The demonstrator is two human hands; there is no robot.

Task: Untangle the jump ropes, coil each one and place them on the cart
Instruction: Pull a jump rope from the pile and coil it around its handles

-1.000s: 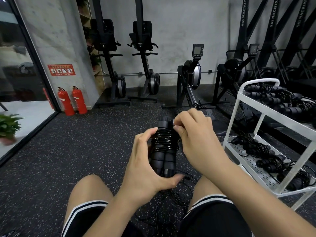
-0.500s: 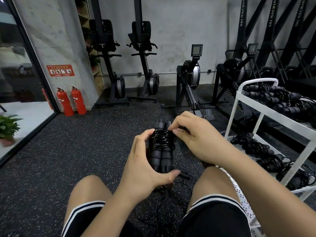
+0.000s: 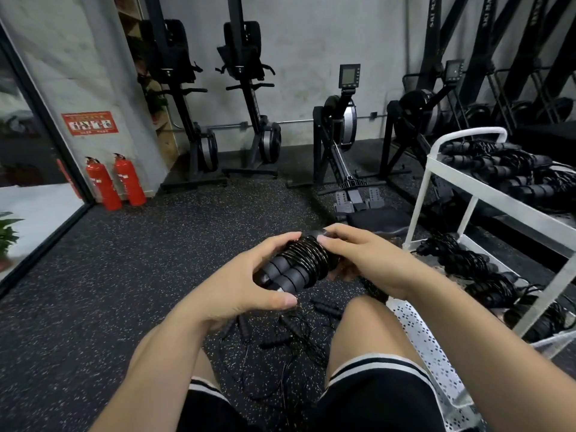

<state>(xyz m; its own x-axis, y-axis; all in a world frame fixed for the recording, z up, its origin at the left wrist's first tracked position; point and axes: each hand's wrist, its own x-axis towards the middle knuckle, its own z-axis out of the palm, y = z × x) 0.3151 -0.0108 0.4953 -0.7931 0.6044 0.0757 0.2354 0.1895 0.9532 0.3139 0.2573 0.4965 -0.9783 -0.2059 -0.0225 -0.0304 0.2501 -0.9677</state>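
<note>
A coiled black jump rope (image 3: 296, 266), its cord wound round two foam handles, lies tilted between my hands in front of my knees. My left hand (image 3: 246, 285) grips the handle end from below, thumb under it. My right hand (image 3: 367, 260) holds the far end, fingers curled over the wound cord. Several loose tangled ropes (image 3: 290, 332) lie on the floor between my legs. The white cart (image 3: 467, 198) stands to my right, with coiled ropes (image 3: 505, 169) on its top shelf and more bundled ropes (image 3: 477, 269) on the lower shelf.
Rowing machines (image 3: 339, 141) and ski trainers (image 3: 255, 120) line the back wall. Two red fire extinguishers (image 3: 115, 182) stand at the left by a glass door. Speckled rubber floor (image 3: 124, 275) spreads out to my left.
The bundle has tipped from upright to lying slanted, handle ends toward me. My right hand moved from pinching the cord at the top to covering the far end.
</note>
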